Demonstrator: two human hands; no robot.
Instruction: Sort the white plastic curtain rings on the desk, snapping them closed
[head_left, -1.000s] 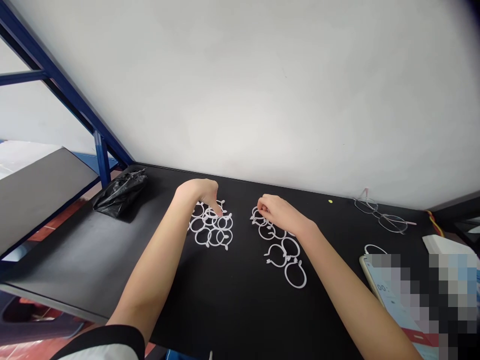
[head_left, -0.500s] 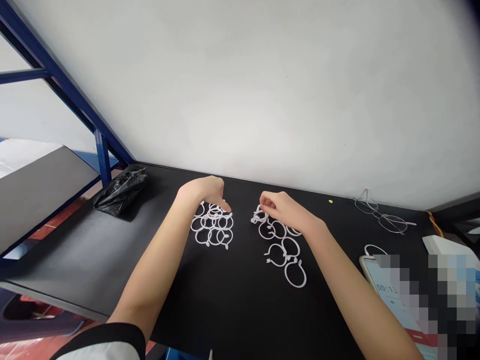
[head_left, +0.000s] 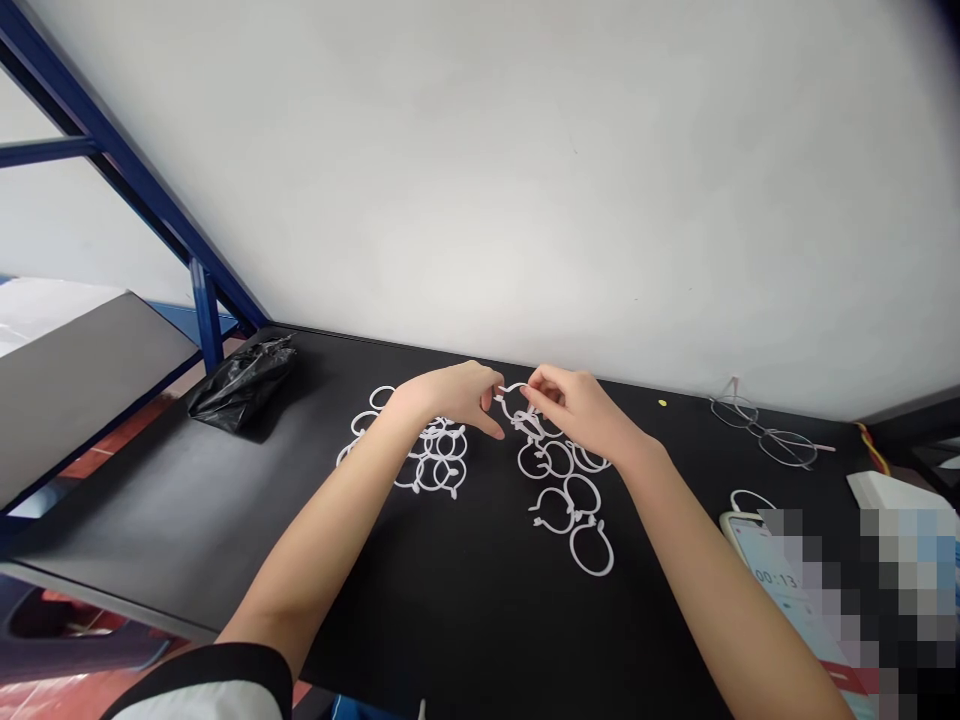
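- Head view: bare left hand [head_left: 461,392], fingers parted, newly shifted toward 3 o'clock.
- Bare right hand [head_left: 581,405], pinching white plastic open-ended ring [head_left: 505,408], now raised: seemingly singled out.

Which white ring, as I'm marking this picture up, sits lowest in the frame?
The white ring beside the right forearm, left of the phone; every other ring appears higher on the black table.

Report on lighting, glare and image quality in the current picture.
Head view: the wall is brightest around its middle, dimmer toward the upper right; head view: a grey sheen lightens the left of the black table; head view: the left hand and right hand show no obvious motion blur; head view: blocky pixels hide part of the phone.
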